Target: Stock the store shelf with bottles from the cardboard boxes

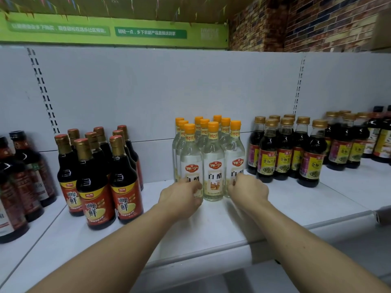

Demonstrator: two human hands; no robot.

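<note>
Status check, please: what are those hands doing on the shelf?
Left hand grips front-left vinegar bottle. Right hand grips front-right vinegar bottle. Both upright on shelf. Dark sauce bottles stand apart.

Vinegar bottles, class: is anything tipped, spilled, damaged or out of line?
Nothing stands out. The vinegar bottles stand upright, capped, in tidy rows; the left hand and right hand hold the front outer two.

Orange-capped clear bottles [212,166] on a white shelf [211,225]
White labels with red-and-gold badges and black lettering; left of the clear bottles, dark bottles with copper caps [93,187], red-orange labels; right of them, dark bottles with gold caps [283,153], yellow-and-purple labels; above, green banner [114,30], red-brown brick wall [317,24].
</note>
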